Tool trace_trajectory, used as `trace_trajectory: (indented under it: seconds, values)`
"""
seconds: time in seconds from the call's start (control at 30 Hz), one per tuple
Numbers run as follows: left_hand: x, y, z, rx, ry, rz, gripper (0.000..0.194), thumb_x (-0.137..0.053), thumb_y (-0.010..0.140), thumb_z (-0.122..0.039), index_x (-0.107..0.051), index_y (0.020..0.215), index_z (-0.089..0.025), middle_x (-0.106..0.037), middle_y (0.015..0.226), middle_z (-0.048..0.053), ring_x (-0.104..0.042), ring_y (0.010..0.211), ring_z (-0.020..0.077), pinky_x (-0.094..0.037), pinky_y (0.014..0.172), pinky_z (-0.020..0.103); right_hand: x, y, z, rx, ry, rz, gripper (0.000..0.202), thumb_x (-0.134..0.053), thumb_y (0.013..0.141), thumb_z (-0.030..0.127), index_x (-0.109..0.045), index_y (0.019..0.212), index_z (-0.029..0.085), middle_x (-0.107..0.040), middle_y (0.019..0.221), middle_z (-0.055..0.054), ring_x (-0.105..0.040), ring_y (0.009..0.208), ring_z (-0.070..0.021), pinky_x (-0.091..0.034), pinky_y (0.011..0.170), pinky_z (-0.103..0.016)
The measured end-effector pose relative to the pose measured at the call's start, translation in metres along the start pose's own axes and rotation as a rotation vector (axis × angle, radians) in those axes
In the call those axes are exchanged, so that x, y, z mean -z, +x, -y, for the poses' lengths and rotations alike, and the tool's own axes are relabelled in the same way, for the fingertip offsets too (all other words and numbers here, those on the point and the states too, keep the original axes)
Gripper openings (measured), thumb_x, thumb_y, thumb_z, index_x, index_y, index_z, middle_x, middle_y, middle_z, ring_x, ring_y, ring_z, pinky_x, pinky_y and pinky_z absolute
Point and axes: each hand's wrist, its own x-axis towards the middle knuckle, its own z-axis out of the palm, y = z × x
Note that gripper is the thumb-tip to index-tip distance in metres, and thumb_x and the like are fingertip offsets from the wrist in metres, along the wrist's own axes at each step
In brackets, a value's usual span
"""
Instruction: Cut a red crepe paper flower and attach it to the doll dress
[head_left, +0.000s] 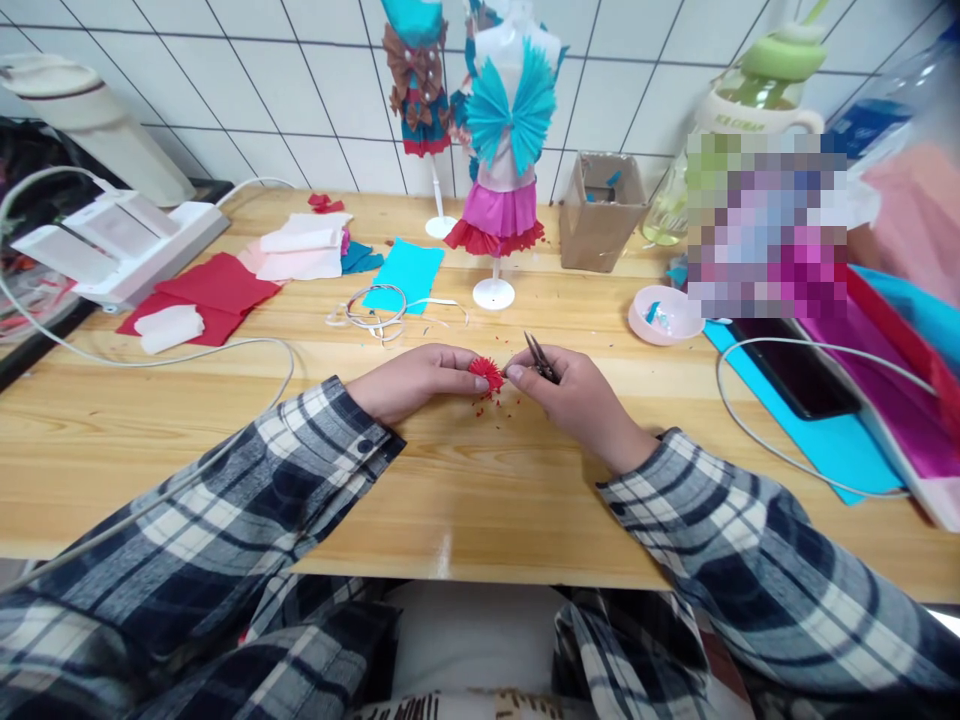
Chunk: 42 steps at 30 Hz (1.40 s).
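My left hand (435, 382) pinches a small red fringed paper flower (486, 374) between thumb and fingers, just above the table. My right hand (574, 395) is closed around a small pair of dark metal scissors (541, 360), their two points sticking up to the left. The thumb and fingertip of that hand meet right at the flower's right edge; whether they grip a strand of it is too small to tell. Tiny red paper bits (496, 412) lie scattered below the flower.
Behind my hands stand a small dress form (517, 180) in paper clothes and another (424, 100). Coloured paper sheets (405, 272), a power strip (150, 255), a pink bowl (666, 316), a cardboard box (602, 215) and a phone (795, 370) lie around. White cables cross both sides.
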Motion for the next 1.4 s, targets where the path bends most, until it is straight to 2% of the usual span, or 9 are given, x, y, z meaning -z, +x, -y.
trace_trajectory:
  seconds: [0.1, 0.27, 0.63, 0.73, 0.83, 0.93, 1.07, 1.27, 1.4]
  values:
    - [-0.001, 0.0, 0.0, 0.002, 0.023, -0.012, 0.02, -0.066, 0.077, -0.029, -0.069, 0.09, -0.014, -0.069, 0.093, 0.006, -0.062, 0.085, 0.0177, -0.046, 0.084, 0.032, -0.002, -0.001, 0.0, -0.027, 0.001, 0.065, 0.03, -0.059, 0.078, 0.042, -0.068, 0.09, 0.016, -0.05, 0.061, 0.003, -0.041, 0.055, -0.0099, -0.033, 0.054, -0.024]
    - [-0.001, 0.001, -0.003, -0.022, 0.158, 0.019, 0.018, -0.063, 0.078, -0.029, -0.069, 0.086, -0.014, -0.068, 0.087, 0.004, -0.06, 0.085, 0.0169, -0.045, 0.085, 0.03, -0.002, 0.0, -0.002, -0.004, -0.062, 0.066, 0.026, -0.06, 0.077, 0.04, -0.068, 0.086, 0.017, -0.041, 0.055, 0.005, -0.037, 0.052, -0.0094, -0.028, 0.05, -0.023]
    - [-0.001, 0.0, -0.003, 0.003, 0.215, 0.021, 0.019, -0.063, 0.076, -0.033, -0.067, 0.082, -0.015, -0.066, 0.087, 0.003, -0.059, 0.083, 0.0167, -0.045, 0.082, 0.03, -0.003, -0.002, 0.001, 0.171, -0.256, -0.073, 0.017, -0.058, 0.081, 0.032, -0.067, 0.083, 0.018, -0.048, 0.056, 0.004, -0.04, 0.053, -0.0097, -0.032, 0.055, -0.024]
    - [-0.002, 0.0, -0.002, 0.003, 0.182, -0.011, 0.021, -0.063, 0.077, -0.033, -0.066, 0.086, -0.015, -0.067, 0.088, 0.003, -0.06, 0.083, 0.0166, -0.045, 0.083, 0.031, -0.002, -0.001, 0.001, 0.106, -0.216, -0.06, 0.023, -0.058, 0.08, 0.037, -0.069, 0.085, 0.017, -0.049, 0.057, 0.003, -0.041, 0.054, -0.0099, -0.032, 0.054, -0.024]
    - [-0.002, 0.0, -0.001, -0.008, 0.159, -0.013, 0.024, -0.063, 0.078, -0.034, -0.066, 0.091, -0.015, -0.067, 0.091, 0.004, -0.061, 0.085, 0.0171, -0.045, 0.084, 0.032, -0.002, 0.0, -0.001, -0.018, -0.053, 0.047, 0.029, -0.061, 0.076, 0.043, -0.069, 0.087, 0.017, -0.046, 0.055, 0.004, -0.04, 0.052, -0.0093, -0.03, 0.05, -0.023]
    - [-0.001, 0.001, -0.001, -0.012, 0.188, -0.004, 0.026, -0.063, 0.077, -0.036, -0.067, 0.091, -0.014, -0.067, 0.091, 0.004, -0.06, 0.086, 0.0177, -0.046, 0.083, 0.031, -0.004, 0.001, -0.006, -0.089, 0.086, 0.094, 0.03, -0.066, 0.071, 0.042, -0.067, 0.086, 0.016, -0.043, 0.053, 0.006, -0.036, 0.048, -0.0077, -0.028, 0.047, -0.022]
    - [0.0, 0.002, -0.001, -0.037, 0.251, 0.001, 0.025, -0.063, 0.078, -0.037, -0.067, 0.09, -0.015, -0.066, 0.087, 0.003, -0.059, 0.083, 0.0165, -0.045, 0.082, 0.03, -0.004, 0.003, -0.008, -0.137, 0.176, 0.128, 0.028, -0.066, 0.07, 0.039, -0.064, 0.085, 0.015, -0.047, 0.056, 0.006, -0.037, 0.046, -0.0066, -0.031, 0.048, -0.022]
    - [-0.001, 0.001, -0.006, -0.067, 0.425, 0.026, 0.023, -0.06, 0.079, -0.036, -0.067, 0.085, -0.015, -0.065, 0.087, 0.003, -0.058, 0.086, 0.0175, -0.043, 0.084, 0.029, 0.002, 0.002, 0.001, -0.01, -0.134, 0.106, 0.017, -0.059, 0.073, 0.031, -0.065, 0.08, 0.016, -0.042, 0.053, 0.007, -0.035, 0.05, -0.0077, -0.026, 0.049, -0.023]
    - [-0.002, 0.001, -0.008, -0.066, 0.459, 0.023, 0.025, -0.058, 0.079, -0.038, -0.066, 0.085, -0.016, -0.065, 0.088, 0.002, -0.058, 0.087, 0.0185, -0.043, 0.085, 0.029, 0.003, 0.001, 0.005, 0.026, -0.221, 0.092, 0.013, -0.058, 0.073, 0.027, -0.065, 0.078, 0.017, -0.041, 0.052, 0.007, -0.033, 0.049, -0.0076, -0.026, 0.05, -0.023]
